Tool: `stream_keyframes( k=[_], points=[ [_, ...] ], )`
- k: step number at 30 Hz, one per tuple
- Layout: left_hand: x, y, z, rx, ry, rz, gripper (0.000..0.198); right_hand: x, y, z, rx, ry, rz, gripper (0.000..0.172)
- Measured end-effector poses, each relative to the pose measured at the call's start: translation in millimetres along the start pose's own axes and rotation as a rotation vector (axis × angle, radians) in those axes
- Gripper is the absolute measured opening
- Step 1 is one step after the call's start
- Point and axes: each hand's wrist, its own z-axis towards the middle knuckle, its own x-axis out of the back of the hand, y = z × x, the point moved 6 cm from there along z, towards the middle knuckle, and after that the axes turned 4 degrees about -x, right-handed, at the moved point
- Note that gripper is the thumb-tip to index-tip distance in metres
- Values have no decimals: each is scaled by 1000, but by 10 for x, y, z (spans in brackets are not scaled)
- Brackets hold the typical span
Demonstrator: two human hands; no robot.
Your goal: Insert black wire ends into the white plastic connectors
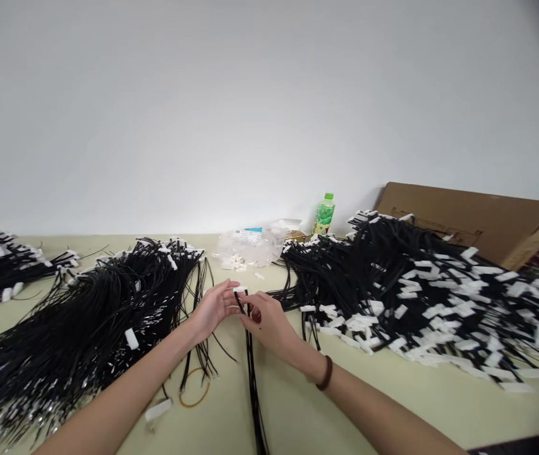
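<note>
Mid-job, I judge: left hand (213, 308) grips white connector (240, 289), right hand (272, 325) pinches black cables (252, 385); finished share of cable piles (122, 297) unclear.

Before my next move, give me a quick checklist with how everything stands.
1. Small white rectangular connector between left hand and right hand: ok.
2. Thin black wires running from the connector toward you: ok.
3. Each wire fully seated: cannot tell, too small to see.
4. Round yellow band clear of loose wire ends: not ok, some overlap it in view.
5. Green-capped plastic bottle closed: ok.
</note>
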Motion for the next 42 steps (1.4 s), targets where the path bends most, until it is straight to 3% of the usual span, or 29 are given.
stream_keyframes(
  k=[4,9,13,18,23,27,31,37,42],
  points=[
    [-4,19,-4,-22,-22,121,28,-19,-24,-12,35,-50,-14,20],
    [-32,31,-16,-12,-77,161,24,244,134,166,-104,7,-256,23],
    [-51,29,-30,43,-122,179,24,361,292,399,-147,-88,-403,16],
    [-45,27,-26,65,-148,159,23,188,419,667,-162,-202,-543,17],
    [-21,0,-8,69,-166,118,28,-59,566,843,-245,-217,-555,30],
    [2,-20,4,55,-193,141,28,-101,599,902,-255,-202,-406,28],
    [13,-33,4,50,-216,180,27,19,475,802,-195,-108,-124,19],
    [-46,-27,-48,81,-262,174,24,109,320,368,-171,5,367,33],
    [-60,-18,-76,90,-204,169,27,91,314,219,-211,41,670,43]
  ],
)
